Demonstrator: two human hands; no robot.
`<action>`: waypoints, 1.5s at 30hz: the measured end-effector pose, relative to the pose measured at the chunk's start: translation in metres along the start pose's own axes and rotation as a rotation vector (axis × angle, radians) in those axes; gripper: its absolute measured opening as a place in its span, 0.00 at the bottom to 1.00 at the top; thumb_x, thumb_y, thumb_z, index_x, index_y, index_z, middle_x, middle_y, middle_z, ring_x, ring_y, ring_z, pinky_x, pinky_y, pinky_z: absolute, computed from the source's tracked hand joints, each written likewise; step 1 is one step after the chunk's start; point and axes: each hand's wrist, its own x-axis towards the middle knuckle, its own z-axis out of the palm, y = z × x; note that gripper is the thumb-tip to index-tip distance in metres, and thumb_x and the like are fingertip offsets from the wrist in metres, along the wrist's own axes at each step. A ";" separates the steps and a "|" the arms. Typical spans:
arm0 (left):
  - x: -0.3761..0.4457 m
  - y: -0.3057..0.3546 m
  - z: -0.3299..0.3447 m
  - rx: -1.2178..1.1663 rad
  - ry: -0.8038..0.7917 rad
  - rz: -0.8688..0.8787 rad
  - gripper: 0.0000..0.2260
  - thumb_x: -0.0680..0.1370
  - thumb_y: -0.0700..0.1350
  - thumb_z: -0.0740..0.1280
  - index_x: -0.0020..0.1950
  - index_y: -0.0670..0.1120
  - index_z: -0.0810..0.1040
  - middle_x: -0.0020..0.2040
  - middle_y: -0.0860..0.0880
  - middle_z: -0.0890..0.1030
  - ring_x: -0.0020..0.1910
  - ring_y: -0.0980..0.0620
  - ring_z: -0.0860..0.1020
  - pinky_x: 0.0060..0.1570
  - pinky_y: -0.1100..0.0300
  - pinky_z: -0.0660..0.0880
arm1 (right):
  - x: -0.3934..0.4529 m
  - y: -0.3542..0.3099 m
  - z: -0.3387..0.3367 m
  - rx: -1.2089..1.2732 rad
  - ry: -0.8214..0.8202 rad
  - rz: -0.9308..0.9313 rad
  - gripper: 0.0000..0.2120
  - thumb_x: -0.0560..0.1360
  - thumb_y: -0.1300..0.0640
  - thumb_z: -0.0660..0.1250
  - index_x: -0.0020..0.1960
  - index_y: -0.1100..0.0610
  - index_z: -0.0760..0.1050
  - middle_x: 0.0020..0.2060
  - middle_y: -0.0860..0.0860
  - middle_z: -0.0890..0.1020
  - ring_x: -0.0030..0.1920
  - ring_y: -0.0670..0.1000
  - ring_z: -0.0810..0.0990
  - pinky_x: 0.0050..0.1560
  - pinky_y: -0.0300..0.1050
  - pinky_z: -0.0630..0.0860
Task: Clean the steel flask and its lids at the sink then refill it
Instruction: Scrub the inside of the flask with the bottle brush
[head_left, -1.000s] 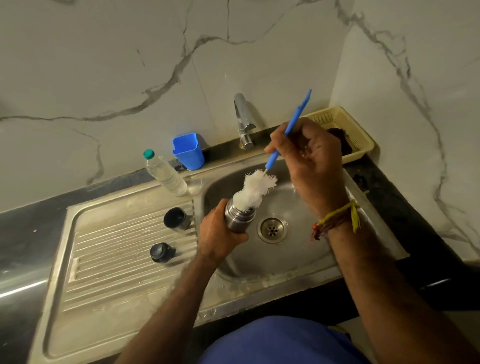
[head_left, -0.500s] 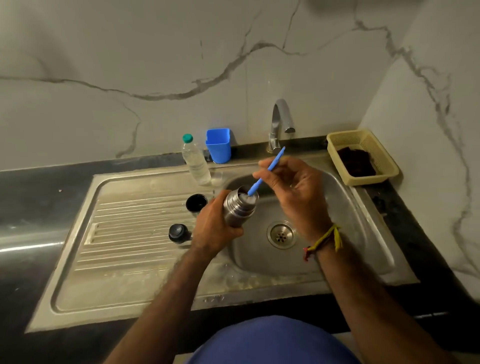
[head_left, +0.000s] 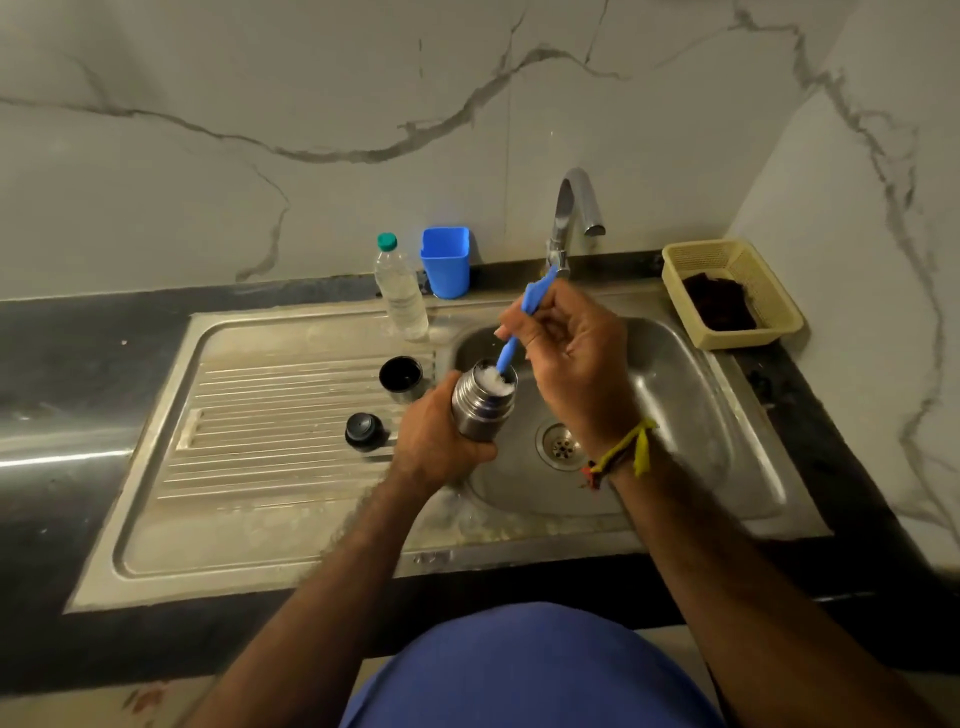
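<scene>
Both bare forearms reach forward from the bottom of the view. The left hand is curled closed in a full grip, knuckles up. The right hand, higher and just beside it, pinches with thumb and fingertips, wrist bent down, threads tied round it.

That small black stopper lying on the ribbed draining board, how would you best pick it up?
Probably by its round sides, coming straight down from above. The black stopper seems to stand upright on the draining board with a raised knob on top and open space all round. Both hands are busy, so one must first be freed.
</scene>
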 end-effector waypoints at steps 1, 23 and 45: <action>-0.001 -0.001 0.000 -0.004 0.002 0.002 0.33 0.59 0.44 0.82 0.62 0.50 0.77 0.49 0.55 0.82 0.47 0.51 0.81 0.47 0.59 0.75 | 0.001 -0.001 -0.001 -0.003 0.048 -0.041 0.08 0.79 0.62 0.68 0.48 0.68 0.77 0.39 0.57 0.84 0.40 0.50 0.84 0.43 0.42 0.82; 0.001 -0.010 -0.006 -0.041 0.003 -0.008 0.31 0.57 0.48 0.80 0.58 0.57 0.76 0.46 0.58 0.84 0.45 0.54 0.83 0.46 0.56 0.78 | -0.004 0.010 0.010 0.027 0.073 -0.016 0.09 0.80 0.59 0.66 0.47 0.66 0.78 0.38 0.52 0.83 0.38 0.49 0.84 0.41 0.46 0.82; 0.000 -0.012 -0.006 -0.038 0.010 -0.015 0.30 0.57 0.47 0.80 0.57 0.57 0.76 0.44 0.59 0.83 0.43 0.59 0.82 0.43 0.62 0.75 | -0.004 0.015 0.009 -0.009 0.103 -0.064 0.12 0.81 0.56 0.64 0.47 0.65 0.79 0.38 0.52 0.84 0.40 0.51 0.84 0.43 0.47 0.81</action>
